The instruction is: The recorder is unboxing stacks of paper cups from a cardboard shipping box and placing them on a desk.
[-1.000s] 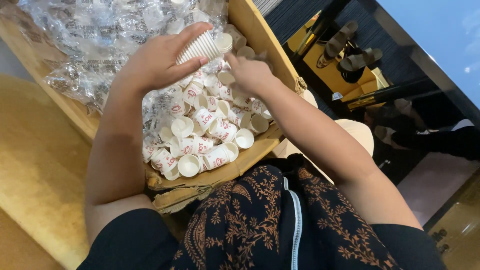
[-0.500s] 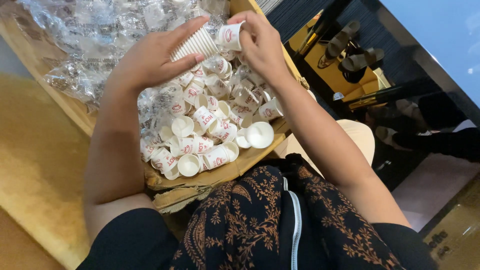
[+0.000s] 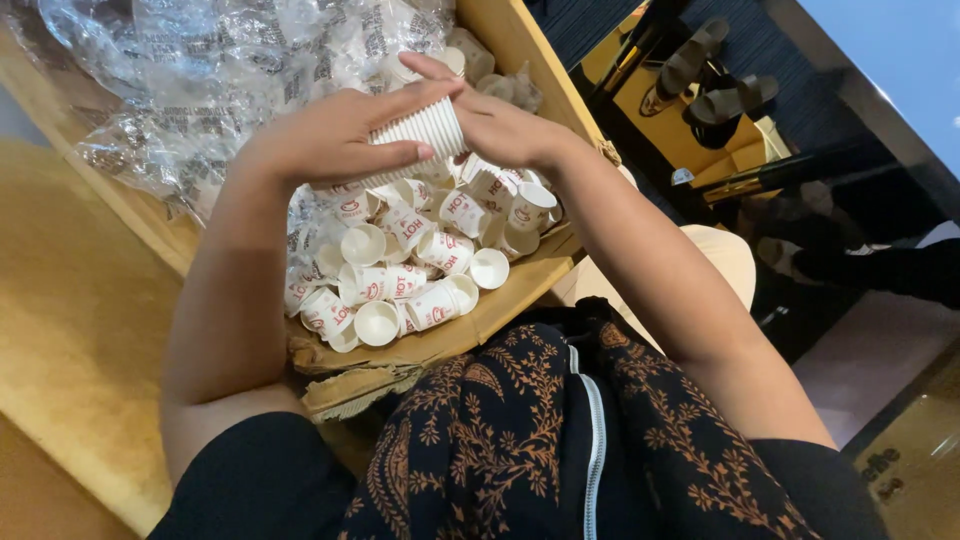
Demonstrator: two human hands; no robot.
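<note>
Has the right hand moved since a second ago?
Yes. The right hand rose from the loose cups in the cardboard box to meet the stacked cups in the left hand.

The stack [image 3: 420, 130] in my left grip [image 3: 335, 140] is matt white paper, its rolled rims making fine ridges. The loose cups [image 3: 405, 265] below are the same dull paper, white with red print, smooth inside. They lie in a box [image 3: 500, 300] of rough brown cardboard, frayed along the near edge. The wrap [image 3: 230, 70] is thin clear plastic, crinkled and glossy. My top [image 3: 520, 450] is soft black cloth with an orange pattern. The tabletop [image 3: 70, 330] looks like matt yellowish wood.
</note>
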